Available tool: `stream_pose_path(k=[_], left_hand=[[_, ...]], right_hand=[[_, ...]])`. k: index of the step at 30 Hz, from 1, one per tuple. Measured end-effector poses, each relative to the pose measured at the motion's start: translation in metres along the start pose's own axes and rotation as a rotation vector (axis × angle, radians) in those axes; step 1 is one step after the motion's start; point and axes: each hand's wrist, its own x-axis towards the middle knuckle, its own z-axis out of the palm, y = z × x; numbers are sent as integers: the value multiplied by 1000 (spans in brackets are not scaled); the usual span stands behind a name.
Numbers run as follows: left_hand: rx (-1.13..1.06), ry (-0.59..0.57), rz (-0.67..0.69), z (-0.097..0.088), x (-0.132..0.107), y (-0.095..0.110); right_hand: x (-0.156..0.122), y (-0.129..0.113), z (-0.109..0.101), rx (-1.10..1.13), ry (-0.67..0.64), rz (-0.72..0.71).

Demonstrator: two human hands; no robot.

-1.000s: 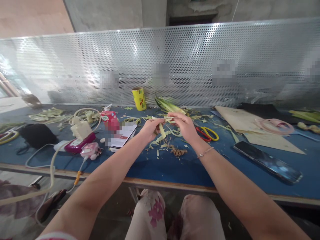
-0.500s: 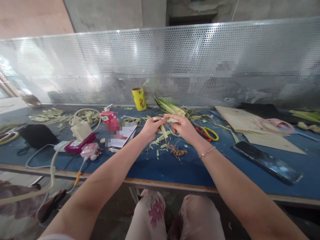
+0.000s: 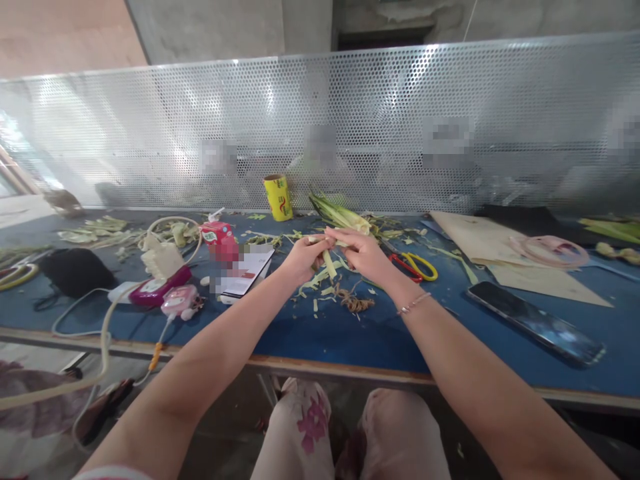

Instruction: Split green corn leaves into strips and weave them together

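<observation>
Flat, pale green fibrous plant strip [image 3: 329, 265] hangs btwn the hands, over the blue tabletop [image 3: 325, 343]; L hand [image 3: 303, 259] pinches it thumb-to-fingers, R hand [image 3: 365, 252] curls in at its upper end, can't tell if gripping. Prob. v. light, bendy, maybe slick, apt to split lengthwise; best pinched flat, full width, nr upper end

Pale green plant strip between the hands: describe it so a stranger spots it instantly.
On the long blue-topped table, find the bare left hand and bare right hand meeting near mid-view. The pale green plant strip pokes down between them, held, unlike the loose pale scraps lying below.
</observation>
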Motion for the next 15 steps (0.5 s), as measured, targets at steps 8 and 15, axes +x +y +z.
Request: stream_pose_path(k=[8, 15], left_hand=[[-31, 75, -7, 0, 1, -1], [-38, 131, -13, -3, 6, -1]], right_hand=[[-2, -4, 7, 9, -2, 29], [2, 2, 9, 56, 75, 92]])
